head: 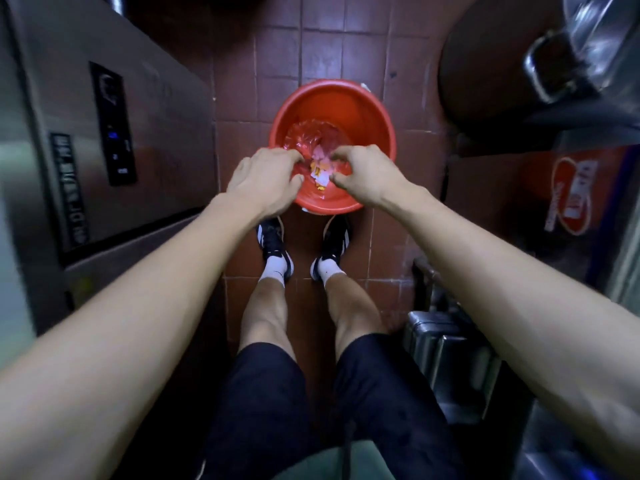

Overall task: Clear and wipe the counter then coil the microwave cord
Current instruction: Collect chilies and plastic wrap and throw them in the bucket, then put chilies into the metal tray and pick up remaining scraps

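Observation:
A red plastic bin [360, 109] stands on the tiled floor just in front of my shoes, with a crumpled red plastic bag [304, 136] lying inside it. Both my hands hover over its near rim. My left hand [266, 178] and my right hand [369, 176] face each other with fingers and thumbs curled inward. Between their tips sits a small cluster of pink, orange and white scraps [322, 168], held over the bin's opening. The counter, the microwave and its cord are out of view.
A stainless-steel fridge [104, 133] with a dark control panel stands close on the left. A red-printed cardboard box [568, 195], a dark round bin [485, 64] and metal containers [446, 344] crowd the right. Only a narrow strip of brown tiled floor [322, 46] runs between them.

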Demonstrator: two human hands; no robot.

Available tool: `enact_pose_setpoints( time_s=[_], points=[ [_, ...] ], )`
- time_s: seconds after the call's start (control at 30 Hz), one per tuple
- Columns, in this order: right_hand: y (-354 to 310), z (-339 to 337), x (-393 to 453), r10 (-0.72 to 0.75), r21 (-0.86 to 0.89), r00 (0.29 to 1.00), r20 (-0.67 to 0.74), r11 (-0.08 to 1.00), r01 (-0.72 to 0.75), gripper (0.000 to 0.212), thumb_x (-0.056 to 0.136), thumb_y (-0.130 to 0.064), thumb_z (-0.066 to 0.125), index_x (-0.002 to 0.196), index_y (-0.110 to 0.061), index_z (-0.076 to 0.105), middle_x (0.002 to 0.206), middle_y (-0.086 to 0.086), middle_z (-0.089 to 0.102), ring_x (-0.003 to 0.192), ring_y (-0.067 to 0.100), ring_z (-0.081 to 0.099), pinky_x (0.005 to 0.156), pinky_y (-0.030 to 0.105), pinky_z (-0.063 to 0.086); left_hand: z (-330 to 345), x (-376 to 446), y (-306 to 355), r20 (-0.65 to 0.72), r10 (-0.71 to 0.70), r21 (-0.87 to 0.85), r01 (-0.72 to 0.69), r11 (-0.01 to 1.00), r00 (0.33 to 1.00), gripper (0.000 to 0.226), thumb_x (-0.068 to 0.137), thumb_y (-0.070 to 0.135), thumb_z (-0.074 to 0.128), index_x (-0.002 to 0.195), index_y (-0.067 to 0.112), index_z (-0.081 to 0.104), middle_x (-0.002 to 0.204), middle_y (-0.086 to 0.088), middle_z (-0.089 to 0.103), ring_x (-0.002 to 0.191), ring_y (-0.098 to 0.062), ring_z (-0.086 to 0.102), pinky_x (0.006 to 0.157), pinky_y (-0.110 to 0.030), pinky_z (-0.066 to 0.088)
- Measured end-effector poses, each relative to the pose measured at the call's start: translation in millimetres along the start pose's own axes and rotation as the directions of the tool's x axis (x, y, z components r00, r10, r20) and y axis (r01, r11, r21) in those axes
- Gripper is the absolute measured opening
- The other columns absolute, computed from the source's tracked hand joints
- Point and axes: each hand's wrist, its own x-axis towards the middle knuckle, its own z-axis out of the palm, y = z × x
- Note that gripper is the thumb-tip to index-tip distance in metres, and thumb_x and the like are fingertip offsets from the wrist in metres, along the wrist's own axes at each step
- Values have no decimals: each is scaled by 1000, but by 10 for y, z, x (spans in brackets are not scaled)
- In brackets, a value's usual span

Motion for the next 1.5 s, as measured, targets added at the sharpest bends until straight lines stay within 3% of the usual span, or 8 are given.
enact_pose_setpoints(
  time_s=[0.33, 0.5, 0.67, 0.83, 1.13, 1.33, 1.5],
  points=[
    [-1043, -786, -880, -267, -114, 963, -47, 959, 261, 39, 92, -26, 61, 130, -20, 63, 125, 7, 70, 117, 28, 63, 98, 42, 50, -843, -1371, 124, -164, -192, -93, 179, 980, 968, 47, 98, 40, 48, 141, 21, 49, 139, -8, 56, 129, -33, 49, 103, -49, 42],
    [-1566, -980, -1086, -368, -147, 928, -61, 923, 356, 46, 87, -21, 63, 133, -18, 62, 129, 10, 67, 121, 28, 61, 98, 35, 47, -1107, -1912, -15, -287, -316, -203, 265, 943, 904, 46, 99, 42, 48, 142, 24, 48, 143, -6, 53, 132, -31, 47, 106, -47, 37],
    [-2052, -989, -1250, -459, -195, 888, -15, 873, 448, 44, 87, -24, 67, 131, -17, 63, 127, 11, 68, 120, 31, 61, 99, 42, 50, -1149, -2411, -259, -349, -432, -295, 340, 893, 832, 46, 99, 42, 48, 141, 25, 48, 144, -6, 53, 132, -32, 47, 107, -46, 38],
    [-2519, -832, -1454, -535, -243, 844, 26, 816, 525, 44, 85, -26, 67, 127, -17, 65, 122, 14, 70, 114, 33, 63, 96, 43, 51, -1007, -2932, -476, -397, -542, -415, 382, 826, 741, 44, 97, 43, 50, 139, 27, 51, 139, -5, 56, 127, -32, 51, 102, -45, 41],
    [-3254, -107, -2132, -659, -227, 746, 94, 715, 661, 36, 84, -19, 69, 121, -14, 70, 116, 8, 73, 110, 25, 66, 97, 29, 46, -411, -4089, -807, -454, -665, -576, 373, 727, 593, 42, 98, 39, 50, 137, 24, 53, 142, -3, 54, 129, -30, 48, 102, -43, 41],
    [-3647, 519, -2694, -693, -222, 695, 193, 659, 719, 39, 91, -25, 68, 129, -16, 65, 122, 5, 69, 112, 18, 62, 99, 27, 44, 202, -4966, -947, -452, -750, -648, 400, 648, 482, 40, 98, 36, 51, 136, 21, 55, 143, -2, 54, 131, -27, 46, 99, -40, 40],
    [-3912, 1025, -3151, -746, -232, 623, 235, 580, 781, 38, 93, -20, 67, 129, -11, 65, 119, 9, 70, 113, 22, 63, 95, 22, 41, 675, -5640, -1003, -402, -817, -705, 428, 565, 414, 42, 98, 37, 52, 138, 24, 53, 142, -3, 54, 126, -30, 50, 101, -44, 44]
  ],
)
